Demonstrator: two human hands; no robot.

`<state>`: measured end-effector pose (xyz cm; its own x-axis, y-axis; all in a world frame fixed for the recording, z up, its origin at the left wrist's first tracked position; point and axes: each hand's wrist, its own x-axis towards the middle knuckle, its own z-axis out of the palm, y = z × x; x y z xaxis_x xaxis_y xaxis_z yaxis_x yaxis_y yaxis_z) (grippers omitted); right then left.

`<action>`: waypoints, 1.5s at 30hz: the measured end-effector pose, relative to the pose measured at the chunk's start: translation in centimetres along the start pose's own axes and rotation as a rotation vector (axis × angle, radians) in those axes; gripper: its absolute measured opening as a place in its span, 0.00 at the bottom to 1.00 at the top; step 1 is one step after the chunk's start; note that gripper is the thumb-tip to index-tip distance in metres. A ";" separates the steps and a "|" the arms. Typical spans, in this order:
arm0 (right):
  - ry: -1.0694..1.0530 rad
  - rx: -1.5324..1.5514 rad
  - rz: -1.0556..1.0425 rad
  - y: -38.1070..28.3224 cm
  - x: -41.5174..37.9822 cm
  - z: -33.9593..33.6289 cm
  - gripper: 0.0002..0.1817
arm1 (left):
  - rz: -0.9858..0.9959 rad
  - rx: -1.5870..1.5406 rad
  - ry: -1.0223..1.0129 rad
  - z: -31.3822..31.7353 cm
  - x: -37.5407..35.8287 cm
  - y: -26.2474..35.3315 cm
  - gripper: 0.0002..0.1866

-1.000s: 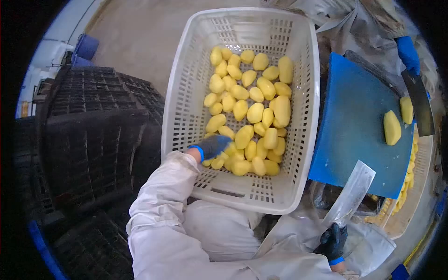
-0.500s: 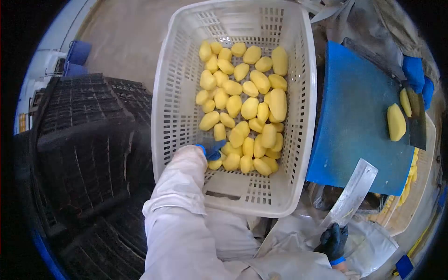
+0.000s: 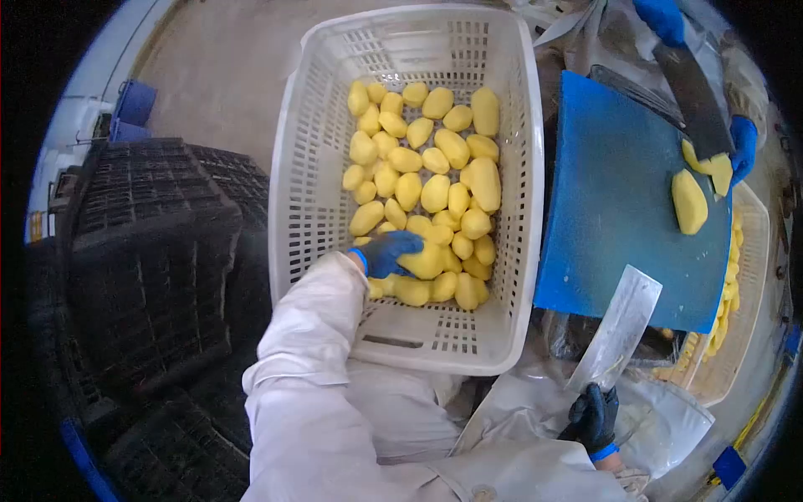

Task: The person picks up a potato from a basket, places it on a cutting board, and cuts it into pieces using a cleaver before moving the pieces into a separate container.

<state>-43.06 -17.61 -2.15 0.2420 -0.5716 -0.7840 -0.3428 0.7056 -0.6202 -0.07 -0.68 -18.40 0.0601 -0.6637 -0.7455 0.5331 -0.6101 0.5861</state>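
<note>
My left hand point(image 3: 390, 253), in a blue glove, is inside the white crate point(image 3: 525, 251) with its fingers closed on a large peeled potato point(image 3: 425, 261). Around and under it lie many more peeled potatoes point(image 3: 435, 192), yellow and whole. At the lower right, my right hand point(image 3: 595, 417), in a dark glove, is wrapped around the handle end of a broad-bladed knife point(image 3: 623, 322). The knife's blade points up and away, over the near edge of the blue cutting board point(image 3: 619, 184). A potato piece point(image 3: 689, 202) rests on that board.
Across the board, a co-worker's blue-gloved hands point(image 3: 743, 144) work with a dark cleaver point(image 3: 694, 99) at cut potato pieces point(image 3: 711, 167). A pale bin point(image 3: 749, 335) with cut yellow pieces stands at the right. Black crates point(image 3: 150, 268) are stacked at the left.
My left hand has risen from among the potatoes, now with a large one in its grip. The co-worker's cleaver and hands have come into view over the board. My right hand still holds the knife.
</note>
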 end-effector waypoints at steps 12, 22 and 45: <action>-0.038 -0.024 -0.259 -1.0 -3.0 -2.1 0.10 | 0.565 1.005 -0.304 22.0 -1.6 18.0 0.26; 0.009 -0.896 -0.860 -6.3 -4.5 -0.6 0.12 | 1.096 0.888 1.002 27.2 -1.2 8.0 0.14; 0.105 -1.248 -0.784 -11.4 0.4 9.7 0.19 | 0.935 0.816 1.023 28.7 -1.2 7.3 0.18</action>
<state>-30.29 -21.84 4.39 0.6836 -0.6935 -0.2275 -0.7131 -0.5683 -0.4105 -20.46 -16.67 -4.12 0.7801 -0.5684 0.2614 -0.5629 -0.4554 0.6898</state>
